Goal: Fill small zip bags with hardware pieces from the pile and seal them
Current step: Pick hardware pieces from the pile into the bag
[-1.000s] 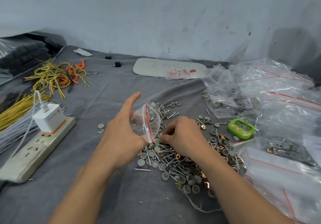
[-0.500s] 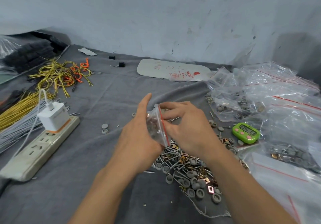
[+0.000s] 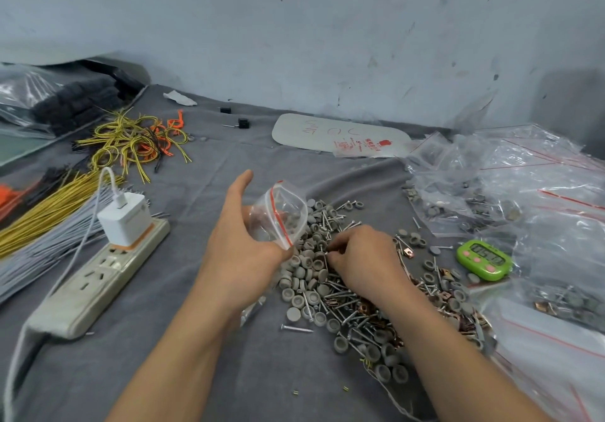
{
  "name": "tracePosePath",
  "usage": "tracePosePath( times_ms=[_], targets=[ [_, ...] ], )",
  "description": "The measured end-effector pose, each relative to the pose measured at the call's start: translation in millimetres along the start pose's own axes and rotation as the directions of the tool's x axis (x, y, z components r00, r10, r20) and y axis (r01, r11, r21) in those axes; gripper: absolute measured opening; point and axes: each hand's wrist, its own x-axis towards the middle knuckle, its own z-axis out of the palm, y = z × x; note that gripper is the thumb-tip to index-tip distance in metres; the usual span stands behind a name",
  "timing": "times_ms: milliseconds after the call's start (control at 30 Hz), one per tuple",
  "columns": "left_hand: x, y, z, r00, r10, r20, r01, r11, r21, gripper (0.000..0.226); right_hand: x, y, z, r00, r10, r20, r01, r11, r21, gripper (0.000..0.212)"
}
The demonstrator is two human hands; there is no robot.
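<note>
Here, in the head view, my left hand (image 3: 242,251) grips the small clear zip bag with the red seal strip (image 3: 281,217), fingers curled round its body and thumb raised, and holds it just above the far-left edge of the pile of grey caps, steel screws and copper clips (image 3: 327,294) on the grey cloth (image 3: 229,372). A few grey caps show inside the bag. The red strip runs from far to near, and the mouth appears to face right, toward my right hand (image 3: 363,258). My right hand rests on the pile with its fingertips (image 3: 332,253) curled down among the pieces; I cannot tell whether they have pinched one. The bag lies up and to the left of those fingertips, close by, so the right hand is the nearer one for loading. I judge that the next transfer requires a short lift leftward into the mouth. The bag is not yet sealed.
</note>
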Motion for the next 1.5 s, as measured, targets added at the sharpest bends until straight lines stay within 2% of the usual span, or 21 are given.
tracePosePath(
  times_ms=[133, 267, 333, 467, 633, 800, 967, 1067, 1300, 1500],
  targets=[
    [2.1, -4.0, -9.5, 1.0, -0.024, 0.002, 0.024, 1.0, 0.012, 0.11, 0.3, -5.7, 0.5, 1.0, -0.016, 0.014, 0.016, 0.999, -0.052, 0.015],
    [0.0, -7.4, -16.0, 0.999, -0.031, -0.01, 0.031, 0.999, 0.031, 0.105, 2.1, -9.9, -2.3, 0.999, 0.006, 0.038, 0.0, 0.99, -0.138, 0.008],
    [-2.0, -6.9, -16.4, 1.0, -0.023, -0.006, 0.024, 0.999, 0.04, 0.104, 2.0, -10.6, -3.4, 0.998, 0.036, 0.054, -0.03, 0.994, -0.106, 0.006],
    [-4.5, -4.1, -14.9, 1.0, -0.026, 0.015, 0.025, 0.999, 0.046, 0.105, -0.6, 1.1, -7.2, 0.998, 0.066, 0.008, -0.065, 0.998, -0.008, 0.026],
    [-5.2, -1.4, -10.4, 0.999, -0.038, 0.035, 0.034, 0.995, 0.09, 0.106, -7.3, 19.8, -14.3, 0.999, 0.001, -0.041, 0.008, 0.973, 0.23, 0.021],
    [-7.4, 2.7, -1.7, 0.998, -0.026, 0.064, 0.019, 0.993, 0.118, 0.103, -19.1, 25.5, -26.1, 0.998, -0.061, 0.02, 0.039, 0.824, 0.566, 0.016],
    [-8.0, 5.2, 3.9, 0.997, -0.018, 0.073, 0.007, 0.989, 0.145, 0.107, -26.3, 31.5, -31.7, 0.98, -0.168, 0.102, 0.045, 0.698, 0.715, 0.027],
    [-7.3, 4.8, 6.1, 0.998, -0.015, 0.062, 0.005, 0.987, 0.158, 0.108, -29.5, 35.1, -33.7, 0.972, -0.19, 0.138, 0.031, 0.686, 0.727, 0.032],
    [-6.0, 0.8, 9.1, 0.998, -0.012, 0.061, 0.001, 0.982, 0.19, 0.108, -31.1, 39.5, -28.9, 0.981, -0.054, 0.188, -0.088, 0.739, 0.668, 0.016],
    [-6.8, 1.4, 10.5, 0.998, -0.014, 0.063, 0.001, 0.978, 0.206, 0.106, -36.8, 42.1, -31.6, 0.978, -0.086, 0.191, -0.031, 0.843, 0.536, 0.013]
  ],
)
